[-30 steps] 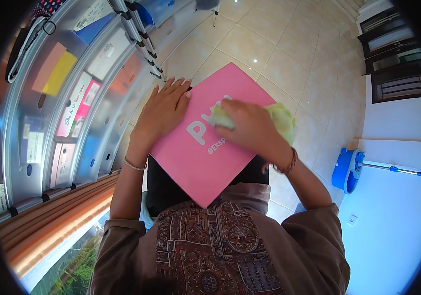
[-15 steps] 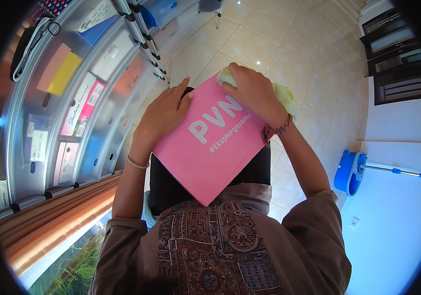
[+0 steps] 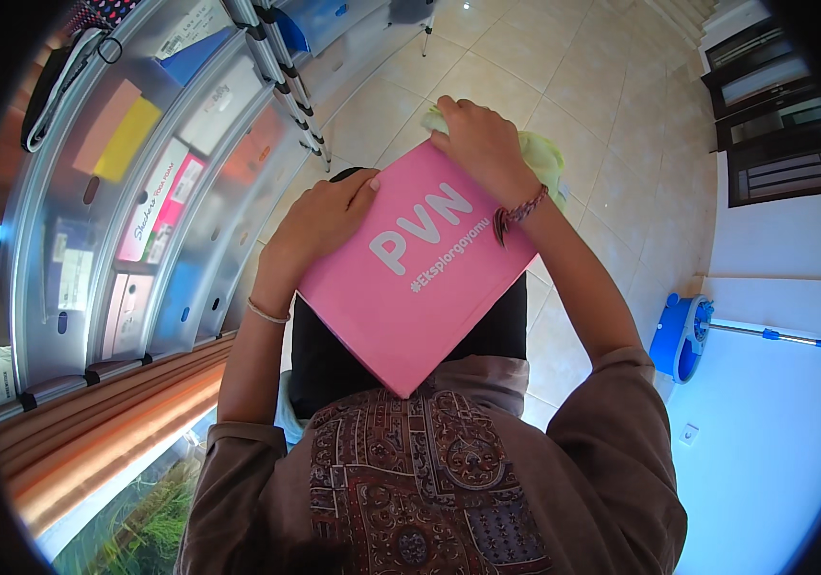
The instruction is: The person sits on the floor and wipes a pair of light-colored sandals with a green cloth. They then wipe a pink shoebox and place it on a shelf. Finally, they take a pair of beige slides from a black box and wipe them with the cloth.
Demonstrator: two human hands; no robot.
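A pink box (image 3: 396, 331) with white lettering on its lid rests on my lap, turned so one corner points at me. My left hand (image 3: 327, 218) is wrapped over its left edge, the fingers bent down around the side and the thumb on the lid. At the far corner, my right hand (image 3: 487, 149) grips a pale yellow-green cloth (image 3: 542, 161) and presses it over the box's upper edge. Part of the cloth hangs out beyond the right hand; its fingertips are hidden behind the edge.
On the left rises a rack of clear plastic bins (image 3: 75, 259) holding shoe boxes, with metal poles (image 3: 281, 81) beside it. An orange-brown curtain (image 3: 123, 422) hangs below. To the right, a blue mop bucket (image 3: 677, 337) stands on the tiled floor (image 3: 612, 125) by a white wall.
My right hand has moved with the cloth slightly farther out, to the box's far edge. The left hand's raised index finger has folded down over the side.
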